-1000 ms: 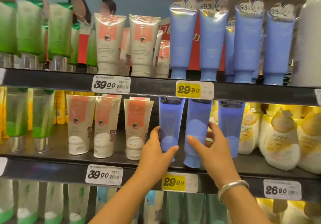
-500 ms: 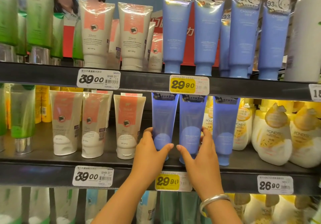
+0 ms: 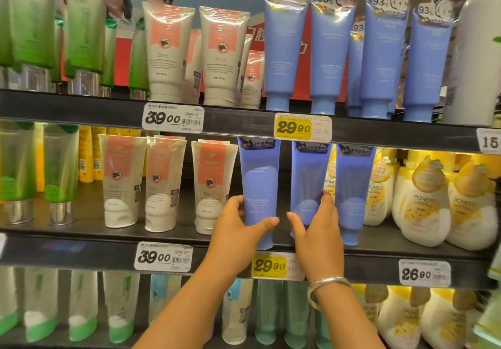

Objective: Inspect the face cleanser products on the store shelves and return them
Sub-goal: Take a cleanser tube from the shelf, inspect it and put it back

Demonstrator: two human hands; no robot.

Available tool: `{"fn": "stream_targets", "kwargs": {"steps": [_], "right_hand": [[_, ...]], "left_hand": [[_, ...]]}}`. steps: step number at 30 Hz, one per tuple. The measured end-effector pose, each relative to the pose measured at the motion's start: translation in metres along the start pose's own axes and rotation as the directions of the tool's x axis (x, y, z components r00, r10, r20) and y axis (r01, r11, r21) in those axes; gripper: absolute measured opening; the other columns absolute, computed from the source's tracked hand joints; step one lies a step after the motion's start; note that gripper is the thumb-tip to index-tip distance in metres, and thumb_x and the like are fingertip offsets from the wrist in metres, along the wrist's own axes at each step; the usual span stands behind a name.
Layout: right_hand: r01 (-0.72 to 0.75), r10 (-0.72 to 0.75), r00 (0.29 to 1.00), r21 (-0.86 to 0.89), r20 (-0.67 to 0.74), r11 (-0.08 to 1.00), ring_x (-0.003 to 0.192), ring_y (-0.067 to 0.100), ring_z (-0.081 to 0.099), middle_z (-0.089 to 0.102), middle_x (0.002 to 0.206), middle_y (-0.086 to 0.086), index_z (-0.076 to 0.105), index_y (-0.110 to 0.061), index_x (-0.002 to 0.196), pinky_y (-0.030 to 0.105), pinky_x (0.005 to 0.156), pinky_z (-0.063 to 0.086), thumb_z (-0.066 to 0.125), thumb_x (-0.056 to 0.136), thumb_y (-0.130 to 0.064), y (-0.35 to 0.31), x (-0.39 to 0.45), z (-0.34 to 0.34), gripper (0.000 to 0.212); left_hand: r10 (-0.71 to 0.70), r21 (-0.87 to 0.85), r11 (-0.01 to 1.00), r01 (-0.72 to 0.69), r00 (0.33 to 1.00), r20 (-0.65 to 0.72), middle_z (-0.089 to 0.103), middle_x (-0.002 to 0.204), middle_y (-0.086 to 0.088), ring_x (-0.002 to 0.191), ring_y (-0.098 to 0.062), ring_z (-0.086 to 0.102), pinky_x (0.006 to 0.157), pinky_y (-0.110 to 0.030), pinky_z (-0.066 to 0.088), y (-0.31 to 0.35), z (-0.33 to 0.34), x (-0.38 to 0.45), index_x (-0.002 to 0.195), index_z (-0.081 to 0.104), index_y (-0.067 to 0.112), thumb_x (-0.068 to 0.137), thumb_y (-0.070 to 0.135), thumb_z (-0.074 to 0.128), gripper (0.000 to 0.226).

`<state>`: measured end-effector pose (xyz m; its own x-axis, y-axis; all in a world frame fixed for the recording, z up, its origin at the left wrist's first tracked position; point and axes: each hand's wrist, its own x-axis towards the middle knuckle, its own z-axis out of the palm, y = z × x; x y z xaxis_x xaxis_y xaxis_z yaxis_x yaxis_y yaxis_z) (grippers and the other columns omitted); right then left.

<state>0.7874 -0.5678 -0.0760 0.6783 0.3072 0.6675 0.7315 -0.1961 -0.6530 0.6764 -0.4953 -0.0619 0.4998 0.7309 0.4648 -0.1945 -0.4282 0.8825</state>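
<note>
Three blue cleanser tubes stand cap-down on the middle shelf [image 3: 81, 233]. My left hand [image 3: 238, 226] wraps the lower part of the left blue tube [image 3: 259, 180], thumb across its front. My right hand [image 3: 317, 229], with a silver bangle on the wrist, grips the lower part of the middle blue tube [image 3: 307, 178]. The right blue tube [image 3: 352, 186] stands untouched beside it. Both held tubes are upright, with their caps close to the shelf's front edge.
Cream-and-coral tubes [image 3: 208, 186] stand just left of my hands, yellow-white Pond's bottles [image 3: 423, 202] to the right. Taller blue tubes [image 3: 284, 50] fill the upper shelf. A yellow 29.90 price tag [image 3: 268, 266] sits on the shelf edge below my hands.
The view has drawn closer and shifted left. Both hands closed tighter on their tubes, and the left and middle tubes now stand farther apart.
</note>
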Motion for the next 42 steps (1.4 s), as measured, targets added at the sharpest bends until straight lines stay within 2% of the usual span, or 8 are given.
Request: {"fn": "stream_targets", "kwargs": {"steps": [7, 12, 15, 19, 22, 26, 33, 42], "right_hand": [[-0.033, 0.034, 0.997, -0.016, 0.063, 0.999, 0.137, 0.032, 0.03, 0.026, 0.152, 0.013, 0.014, -0.007, 0.148, 0.044, 0.1, 0.036, 0.059, 0.091, -0.029, -0.007, -0.001, -0.008, 0.075], [0.044, -0.041, 0.998, -0.051, 0.047, 0.998, 0.128, 0.031, 0.039, 0.038, 0.14, 0.013, 0.034, -0.009, 0.141, 0.04, 0.098, 0.035, 0.058, 0.091, -0.023, -0.021, -0.02, -0.025, 0.057], [0.077, -0.077, 0.997, 0.025, 0.029, 0.997, 0.111, 0.027, 0.053, 0.049, 0.129, 0.008, 0.049, -0.013, 0.128, 0.039, 0.092, 0.044, 0.058, 0.091, -0.021, -0.029, -0.038, -0.034, 0.039], [-0.01, -0.016, 0.996, 0.29, 0.086, 0.957, 0.086, 0.015, 0.06, 0.062, 0.1, -0.001, 0.06, -0.02, 0.105, 0.016, 0.072, 0.045, 0.06, 0.09, -0.018, -0.037, -0.066, -0.037, 0.016], [-0.145, 0.043, 0.973, 0.453, 0.228, 0.88, 0.086, 0.015, 0.063, 0.066, 0.093, -0.004, 0.061, -0.024, 0.092, 0.029, 0.08, 0.051, 0.058, 0.091, -0.017, -0.038, -0.094, -0.031, 0.008], [-0.333, 0.123, 0.917, 0.561, 0.379, 0.758, 0.093, 0.023, 0.066, 0.07, 0.099, 0.002, 0.064, -0.016, 0.098, 0.04, 0.083, 0.055, 0.054, 0.092, -0.018, -0.038, -0.131, -0.019, 0.012], [-0.513, 0.207, 0.83, 0.564, 0.517, 0.647, 0.086, 0.019, 0.068, 0.072, 0.094, 0.007, 0.061, -0.01, 0.103, 0.032, 0.069, 0.057, 0.056, 0.089, -0.011, -0.044, -0.179, -0.002, 0.015], [-0.599, 0.277, 0.797, 0.648, 0.536, 0.471, 0.092, 0.027, 0.069, 0.073, 0.098, 0.011, 0.061, -0.003, 0.108, 0.04, 0.08, 0.056, 0.056, 0.087, -0.015, -0.063, -0.221, 0.007, 0.025]], "left_hand": [[-0.072, -0.161, 0.984, 0.081, 0.996, 0.06, 0.067, 0.094, 0.006, 0.073, 0.0, 0.066, 0.054, -0.01, 0.05, 0.014, -0.014, -0.026, 0.096, 0.054, 0.025, 0.073, 0.019, 0.077, 0.034], [-0.13, -0.21, 0.965, 0.154, 0.984, 0.126, 0.071, 0.101, -0.003, 0.09, -0.017, 0.07, 0.082, -0.042, 0.057, 0.019, -0.026, -0.046, 0.105, 0.058, 0.019, 0.073, 0.019, 0.077, 0.038], [-0.163, -0.211, 0.958, 0.193, 0.974, 0.155, 0.072, 0.101, -0.004, 0.088, -0.018, 0.07, 0.079, -0.038, 0.058, 0.013, -0.035, -0.062, 0.107, 0.06, 0.017, 0.07, 0.019, 0.078, 0.041], [-0.202, -0.202, 0.95, 0.24, 0.961, 0.19, 0.073, 0.096, -0.002, 0.085, -0.016, 0.071, 0.061, -0.021, 0.053, -0.004, -0.045, -0.09, 0.103, 0.061, 0.022, 0.067, 0.021, 0.079, 0.04], [-0.27, -0.173, 0.935, 0.31, 0.938, 0.22, 0.073, 0.095, -0.002, 0.084, -0.016, 0.071, 0.066, -0.026, 0.055, -0.021, -0.053, -0.112, 0.101, 0.062, 0.024, 0.07, 0.02, 0.078, 0.035], [-0.343, -0.162, 0.909, 0.385, 0.91, 0.234, 0.073, 0.092, -0.002, 0.078, -0.011, 0.07, 0.055, -0.015, 0.048, -0.04, -0.067, -0.137, 0.099, 0.065, 0.024, 0.071, 0.016, 0.077, 0.031], [-0.41, -0.186, 0.876, 0.445, 0.89, 0.198, 0.074, 0.084, -0.005, 0.07, -0.014, 0.069, 0.058, -0.019, 0.052, -0.057, -0.089, -0.175, 0.096, 0.067, 0.021, 0.069, 0.008, 0.078, 0.032], [-0.426, -0.204, 0.869, 0.451, 0.891, 0.156, 0.072, 0.085, 0.007, 0.075, -0.011, 0.07, 0.063, -0.02, 0.054, -0.053, -0.122, -0.205, 0.101, 0.066, 0.026, 0.046, 0.04, 0.077, 0.058]]}}
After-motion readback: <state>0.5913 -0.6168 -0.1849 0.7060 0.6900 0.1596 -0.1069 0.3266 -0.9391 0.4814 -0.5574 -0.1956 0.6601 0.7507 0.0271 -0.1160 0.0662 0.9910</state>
